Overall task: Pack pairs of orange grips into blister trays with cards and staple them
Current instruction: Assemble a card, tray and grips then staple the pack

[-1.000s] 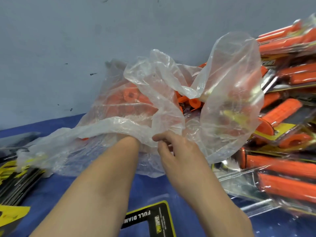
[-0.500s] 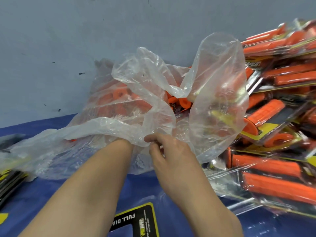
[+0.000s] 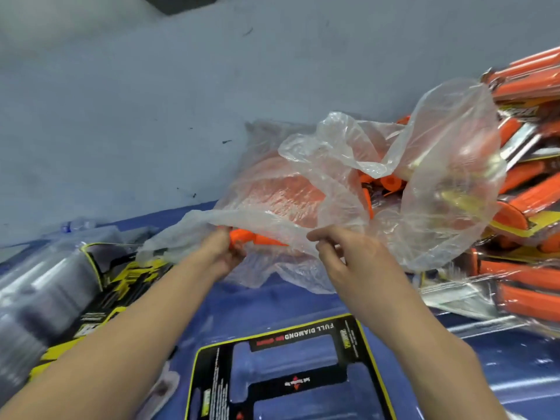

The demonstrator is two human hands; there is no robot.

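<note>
Your left hand [image 3: 225,248] grips one grip [image 3: 260,238] at the bag [image 3: 439,177] mouth; right hand [image 3: 342,256] pinches the bag edge. Risk: plastic snags the grip, you drag the bag, and loose grips [image 3: 391,181] spill onto the bench [image 3: 303,301]. Hold that edge down.

Even, cool, fairly bright light leaves only faint shadows. The clear plastic bag [image 3: 448,177] carries soft white glare. Left of the bag, stacked trays [image 3: 39,286] smear with motion blur; right of it, packed blisters [image 3: 521,277] blur and bend at the frame edge.
</note>
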